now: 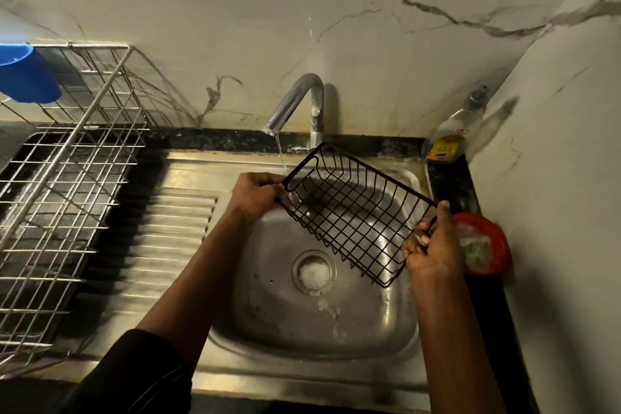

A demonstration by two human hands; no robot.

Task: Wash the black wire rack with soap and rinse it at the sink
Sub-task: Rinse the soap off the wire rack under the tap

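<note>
Sleeve, dark, on the left forearm: well in front of the tap, to its left.

Left grip: fingers curled round the rim wire at one short end of the black wire rack, just below the tap's spout.

Right grip: fingers curled round the wires of the opposite short end, in front of the tap, to its right.

Black wire rack: open basket of thin coated wire, held tilted over the sink, clear of the basin floor, below and in front of the tap. A thin water stream from the tap falls at its left end; whether it strikes the wire or passes just beside it cannot be told.

Handling, as judged: light for its bulk. The frame is stiff, though single wires may give slightly under a squeeze. Not fragile. The wet coating is likely slippery, more so once soaped. Best hold is the thicker rim wire at the short ends, with fingers hooked through the mesh rather than pinching. The many wire crossings probably trap suds, so rinsing calls for turning it under the stream.

Also listed: drain, in front of the tap; red tub on the counter, right of the tap; bottle, right of the tap by the wall; steel dish rack with blue cup, left of the tap.
</note>
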